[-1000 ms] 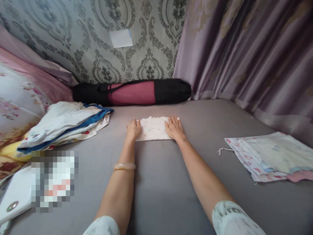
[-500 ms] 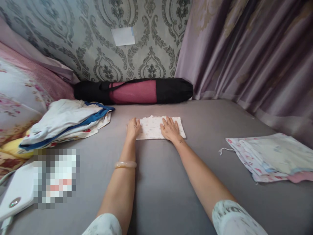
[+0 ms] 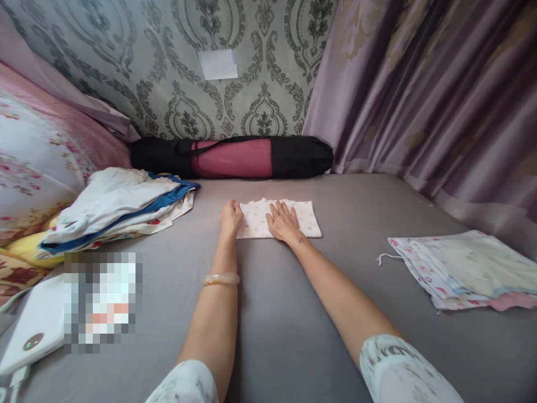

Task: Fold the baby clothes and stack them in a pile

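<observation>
A folded white cloth (image 3: 308, 218) with small faint prints lies flat on the grey bed sheet, in the middle of the head view. Its far edge is slightly uneven. My right hand (image 3: 284, 221) rests palm down on top of it, fingers stretched and a little spread. At the cloth's left edge is my left hand (image 3: 230, 217), its fingers curled down and closed on that edge; the fingertips are partly hidden. A pale bangle (image 3: 221, 279) circles my left forearm.
Folded clothes (image 3: 113, 196) are piled at the left, by a floral pillow (image 3: 33, 151). A white power bank (image 3: 39, 324) with a cable lies front left. More folded clothes (image 3: 470, 268) lie at the right. A black and pink rolled bag (image 3: 230, 158) lies along the wall.
My right hand has slid a little to the left across the cloth, uncovering more of its right end. My left hand stays at the left edge. The view has shifted slightly.
</observation>
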Tool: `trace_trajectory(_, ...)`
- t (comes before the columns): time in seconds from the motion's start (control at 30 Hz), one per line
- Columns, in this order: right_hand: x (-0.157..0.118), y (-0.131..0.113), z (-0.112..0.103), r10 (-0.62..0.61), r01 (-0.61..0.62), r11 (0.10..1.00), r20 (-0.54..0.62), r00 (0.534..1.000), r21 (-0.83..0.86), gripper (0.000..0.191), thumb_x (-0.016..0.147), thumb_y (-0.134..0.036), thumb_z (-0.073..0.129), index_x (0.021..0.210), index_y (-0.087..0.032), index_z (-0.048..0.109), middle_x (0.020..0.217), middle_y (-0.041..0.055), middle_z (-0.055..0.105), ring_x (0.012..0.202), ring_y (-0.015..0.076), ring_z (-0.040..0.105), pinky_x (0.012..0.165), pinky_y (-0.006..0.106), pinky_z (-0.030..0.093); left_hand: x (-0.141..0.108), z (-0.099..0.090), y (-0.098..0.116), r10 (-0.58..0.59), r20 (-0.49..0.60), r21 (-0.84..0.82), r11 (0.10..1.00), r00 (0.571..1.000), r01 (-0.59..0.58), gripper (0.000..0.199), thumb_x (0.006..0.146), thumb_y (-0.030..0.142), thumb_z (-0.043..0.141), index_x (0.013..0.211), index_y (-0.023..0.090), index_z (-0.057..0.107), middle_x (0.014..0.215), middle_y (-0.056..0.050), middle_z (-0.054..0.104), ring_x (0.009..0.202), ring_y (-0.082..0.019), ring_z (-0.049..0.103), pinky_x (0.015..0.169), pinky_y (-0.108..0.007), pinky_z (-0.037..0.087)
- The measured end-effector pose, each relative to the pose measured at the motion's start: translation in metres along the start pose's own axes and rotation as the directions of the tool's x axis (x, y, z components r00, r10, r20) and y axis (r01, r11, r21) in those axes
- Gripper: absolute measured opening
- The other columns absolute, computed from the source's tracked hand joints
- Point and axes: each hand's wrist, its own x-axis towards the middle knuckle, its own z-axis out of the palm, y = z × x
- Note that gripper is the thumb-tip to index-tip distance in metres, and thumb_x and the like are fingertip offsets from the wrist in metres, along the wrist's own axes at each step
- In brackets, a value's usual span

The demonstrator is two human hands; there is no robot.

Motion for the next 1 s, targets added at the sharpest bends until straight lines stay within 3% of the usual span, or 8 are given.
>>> trace_trajectory(0.17, 0.001, 0.002, -0.002, -0.002, 0.003, 1.000, 0.019, 1.000, -0.018, 0.057, 0.100, -0.040, 0.025, 0.149, -0.014, 0.034, 0.157, 0.0122, 0.027, 0.145, 0.0263, 0.019, 0.116, 0.050, 0.011, 0.000, -0.002, 0.001, -0.012, 0.003, -0.021, 1.000, 1.000, 0.012, 0.041, 0.093, 0.025, 0.039, 0.126, 0.009, 0.058, 0.131, -0.019, 0.060, 0.126, -0.026, 0.053, 0.106, -0.037, 0.039)
trace_trajectory(0.33, 0.006, -0.017, -0.008, -0.005, 0.005, 1.000, 0.020, 1.000, -0.022, 0.057, 0.099, -0.037, 0.027, 0.148, -0.010, 0.035, 0.157, 0.0154, 0.027, 0.145, 0.0274, 0.018, 0.116, 0.051, 0.006, 0.000, -0.003, 0.000, -0.024, 0.006, -0.046, 0.999, 1.000, 0.024, 0.041, 0.093, 0.023, 0.038, 0.127, 0.010, 0.057, 0.130, -0.018, 0.060, 0.124, -0.026, 0.054, 0.105, -0.037, 0.040)
trace_trajectory(0.5, 0.012, -0.036, 0.002, -0.061, 0.061, 0.998, 0.012, 0.998, 0.027, 0.058, 0.100, -0.039, 0.025, 0.148, -0.009, 0.035, 0.157, 0.0140, 0.026, 0.145, 0.0263, 0.018, 0.117, 0.049, 0.008, -0.001, -0.002, 0.002, -0.027, 0.025, -0.053, 0.998, 0.999, 0.028, 0.041, 0.093, 0.022, 0.036, 0.126, 0.010, 0.057, 0.129, -0.017, 0.061, 0.123, -0.024, 0.055, 0.105, -0.034, 0.040)
trace_trajectory(0.67, 0.013, -0.034, 0.013, -0.049, 0.049, 0.998, 0.014, 0.999, 0.039, 0.058, 0.100, -0.040, 0.023, 0.148, -0.011, 0.035, 0.157, 0.0125, 0.026, 0.145, 0.0254, 0.018, 0.116, 0.049, 0.008, -0.002, -0.004, 0.004, -0.046, 0.025, -0.036, 0.998, 0.999, 0.047, 0.040, 0.094, 0.021, 0.037, 0.127, 0.011, 0.058, 0.130, -0.017, 0.061, 0.124, -0.024, 0.055, 0.105, -0.034, 0.041)
trace_trajectory(0.9, 0.014, -0.043, 0.003, -0.024, 0.023, 0.999, 0.027, 0.999, 0.043, 0.056, 0.099, -0.037, 0.028, 0.147, -0.009, 0.038, 0.157, 0.0140, 0.027, 0.145, 0.0260, 0.019, 0.117, 0.050, 0.007, -0.002, -0.005, 0.005, -0.039, 0.015, -0.050, 0.998, 0.999, 0.040, 0.041, 0.093, 0.021, 0.036, 0.126, 0.009, 0.058, 0.129, -0.018, 0.061, 0.124, -0.024, 0.055, 0.105, -0.034, 0.040)
trace_trajectory(1.0, 0.014, -0.053, 0.002, -0.083, 0.083, 0.995, -0.012, 0.997, 0.055, 0.056, 0.099, -0.036, 0.027, 0.147, -0.009, 0.036, 0.157, 0.0135, 0.027, 0.146, 0.0250, 0.018, 0.117, 0.047, 0.006, -0.001, -0.004, 0.006, -0.038, -0.003, -0.069, 0.997, 0.999, 0.037, 0.041, 0.093, 0.022, 0.036, 0.125, 0.010, 0.058, 0.128, -0.017, 0.062, 0.123, -0.024, 0.056, 0.105, -0.035, 0.041)
